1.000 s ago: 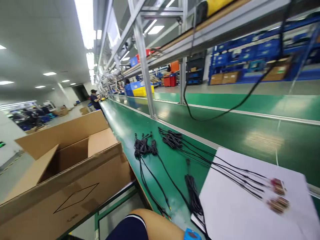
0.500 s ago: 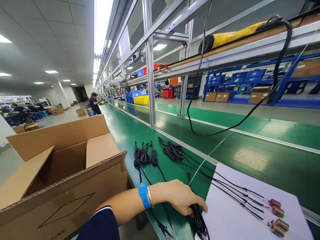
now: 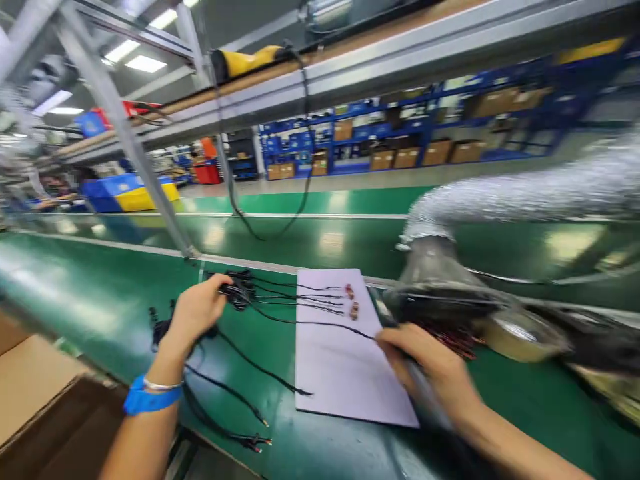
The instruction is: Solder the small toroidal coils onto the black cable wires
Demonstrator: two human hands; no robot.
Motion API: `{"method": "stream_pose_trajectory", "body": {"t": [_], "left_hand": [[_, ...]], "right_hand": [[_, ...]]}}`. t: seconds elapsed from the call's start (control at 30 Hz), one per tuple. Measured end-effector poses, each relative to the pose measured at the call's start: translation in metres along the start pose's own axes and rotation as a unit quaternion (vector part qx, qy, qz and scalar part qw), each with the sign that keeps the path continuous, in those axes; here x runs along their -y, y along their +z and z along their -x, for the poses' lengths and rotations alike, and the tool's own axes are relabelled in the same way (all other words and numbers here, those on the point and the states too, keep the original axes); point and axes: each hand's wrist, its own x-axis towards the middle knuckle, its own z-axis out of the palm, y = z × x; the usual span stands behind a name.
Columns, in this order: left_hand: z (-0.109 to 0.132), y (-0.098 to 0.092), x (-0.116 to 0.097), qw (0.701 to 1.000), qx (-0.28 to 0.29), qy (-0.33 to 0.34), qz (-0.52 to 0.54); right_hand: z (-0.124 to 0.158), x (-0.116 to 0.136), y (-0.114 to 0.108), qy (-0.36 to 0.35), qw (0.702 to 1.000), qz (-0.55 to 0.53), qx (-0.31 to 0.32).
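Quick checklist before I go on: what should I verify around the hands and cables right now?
1. Left hand holding cable bundle: cannot tell, contact unclear.
2. Right hand grip: cannot tell, blurred.
3. Connectors lying on white sheet: ok.
4. Cable ends kept on the sheet: not ok, they lie off it on the green belt.
5. Right hand clear of duct end: cannot tell, they look close.
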Motion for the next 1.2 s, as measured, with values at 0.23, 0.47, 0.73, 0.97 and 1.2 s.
{"method": "stream_pose_trajectory", "body": {"t": [0.23,0.47,0.73,0.97,1.2], "left_hand": [[-0.052,0.043,0.027,0.994,0.096,-0.001,-0.053],[-0.064,0.070,0.033,0.982,0.159,0.011,-0.100],[-0.057,0.074,0.032,0.981,0.166,0.009,-0.104],[-0.040,0.045,0.008,0.990,0.134,0.012,-0.052],[-0.019,0.054,-0.061,0.977,0.191,0.088,0.036]], "right_hand": [[-0.016,-0.045,0.059,0.055,0.995,0.049,0.071],[-0.012,-0.055,0.076,0.066,0.991,0.067,0.091],[-0.016,-0.062,0.085,0.054,0.993,0.062,0.087],[-0.013,-0.046,0.058,0.024,0.997,0.032,0.061],[-0.001,-0.025,0.008,0.011,0.999,0.025,0.037]]}}
